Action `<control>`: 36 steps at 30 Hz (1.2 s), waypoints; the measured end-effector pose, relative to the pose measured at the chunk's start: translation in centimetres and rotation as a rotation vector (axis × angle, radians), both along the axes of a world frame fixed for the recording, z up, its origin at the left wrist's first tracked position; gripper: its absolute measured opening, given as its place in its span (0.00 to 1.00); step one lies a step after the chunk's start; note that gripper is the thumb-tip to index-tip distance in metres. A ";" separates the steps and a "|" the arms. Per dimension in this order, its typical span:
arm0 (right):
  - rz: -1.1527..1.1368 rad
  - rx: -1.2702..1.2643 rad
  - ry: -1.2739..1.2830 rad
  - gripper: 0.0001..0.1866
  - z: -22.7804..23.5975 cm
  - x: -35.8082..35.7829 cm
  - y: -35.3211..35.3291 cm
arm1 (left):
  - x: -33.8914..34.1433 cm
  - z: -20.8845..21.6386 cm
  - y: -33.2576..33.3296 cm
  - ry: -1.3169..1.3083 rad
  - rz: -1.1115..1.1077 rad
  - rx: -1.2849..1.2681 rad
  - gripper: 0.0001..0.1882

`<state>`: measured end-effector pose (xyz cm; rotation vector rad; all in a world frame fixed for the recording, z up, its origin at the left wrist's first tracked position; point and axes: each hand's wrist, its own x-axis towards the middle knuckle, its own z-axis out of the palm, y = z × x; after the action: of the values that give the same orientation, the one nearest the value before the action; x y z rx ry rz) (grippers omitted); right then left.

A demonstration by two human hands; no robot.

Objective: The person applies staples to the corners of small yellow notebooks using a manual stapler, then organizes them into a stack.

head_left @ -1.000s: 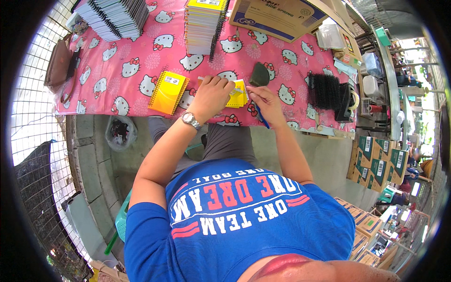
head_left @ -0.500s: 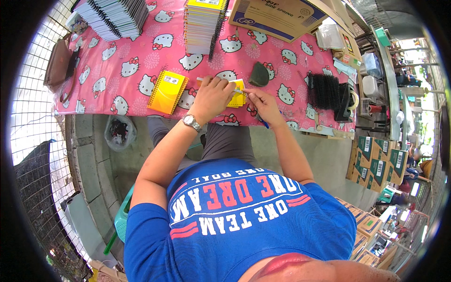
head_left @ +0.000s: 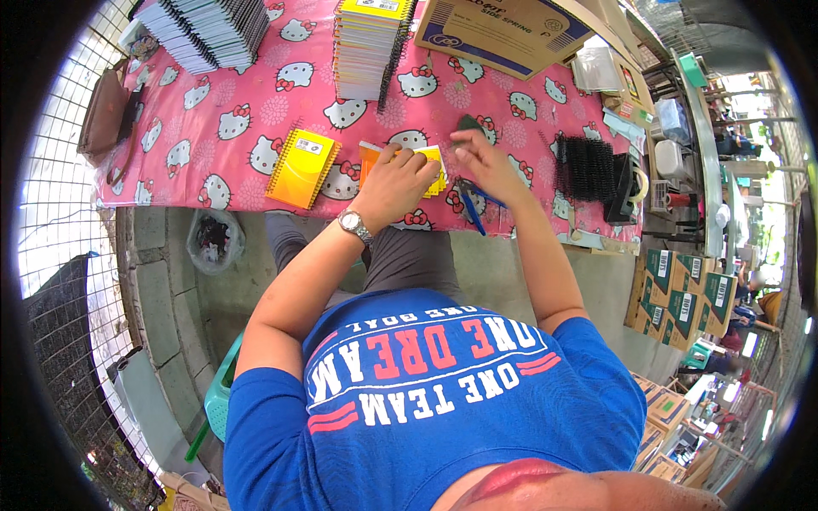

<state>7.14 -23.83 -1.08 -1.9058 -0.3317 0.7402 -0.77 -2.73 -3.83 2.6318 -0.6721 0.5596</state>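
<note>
My left hand (head_left: 399,183), with a silver watch (head_left: 351,223) at its wrist, lies curled over a small notebook with yellow (head_left: 434,186) and orange (head_left: 368,157) parts. Its fingers press on the notebook, hiding its middle. My right hand (head_left: 490,169) is just to the right, fingers apart, over the lower part of a dark green pad (head_left: 469,125); whether it touches the pad I cannot tell. Below that hand lie blue-handled pliers (head_left: 471,209) near the table's front edge. A yellow spiral notebook (head_left: 303,169) lies left of my left hand.
On the pink patterned tablecloth (head_left: 230,157) stand stacked spiral notebooks (head_left: 368,51), another notebook stack (head_left: 204,34) and a cardboard box (head_left: 503,34). Black spiral coils (head_left: 584,166) sit by a tape dispenser (head_left: 626,183) at right. A brown bag (head_left: 104,111) is at the left edge.
My right hand has left the notebook and moved up to the dark green pad, uncovering more of the blue pliers. An orange part now shows beside my left hand, which stays on the notebook.
</note>
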 end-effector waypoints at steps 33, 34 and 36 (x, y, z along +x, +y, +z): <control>0.181 0.723 0.383 0.23 -0.1 1.1 1.3 | 1.0 0.1 5.1 0.269 0.027 -0.273 0.20; 0.188 0.724 0.382 0.23 -0.2 1.4 1.5 | 1.3 -0.1 5.4 0.265 0.032 -0.272 0.20; 0.212 0.214 0.108 0.23 0.7 1.7 2.8 | 1.7 -0.1 5.6 0.345 -0.047 -0.402 0.19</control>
<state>8.85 -21.06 -0.37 -1.6386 -0.5292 0.9075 0.95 2.92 -3.88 2.2490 -0.4560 0.1905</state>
